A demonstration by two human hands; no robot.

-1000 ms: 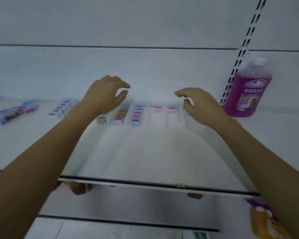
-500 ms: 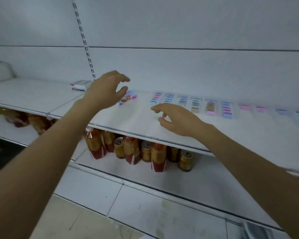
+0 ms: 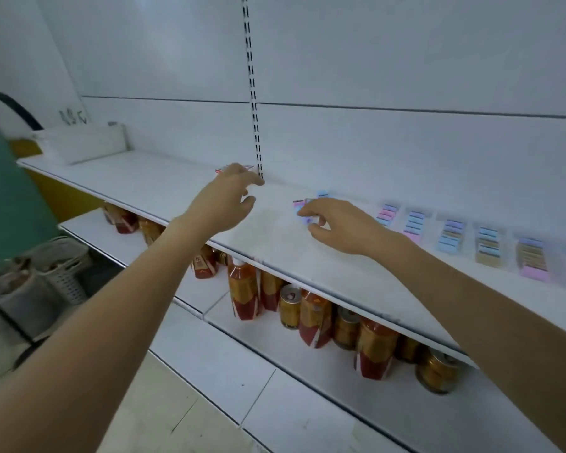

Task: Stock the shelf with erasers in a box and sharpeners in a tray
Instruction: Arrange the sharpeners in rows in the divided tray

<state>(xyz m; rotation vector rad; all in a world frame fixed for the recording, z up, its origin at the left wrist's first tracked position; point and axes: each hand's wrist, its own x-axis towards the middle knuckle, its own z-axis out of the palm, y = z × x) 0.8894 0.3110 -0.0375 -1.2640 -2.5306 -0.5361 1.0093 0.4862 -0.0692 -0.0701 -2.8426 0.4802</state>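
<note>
Left hand (image 3: 224, 200) outstretched over shelf (image 3: 275, 246), fingers loosely spread, right hand (image 3: 339, 225), fingertips at blurred erasers (image 3: 299, 204), grip unclear

This is a shop: long white display shelves (image 3: 183, 178) carry rows of erasers (image 3: 451, 240), with bottles (image 3: 244, 289) at lower centre.

Small box (image 3: 219, 169) half behind left hand (image 3: 224, 204)
</note>
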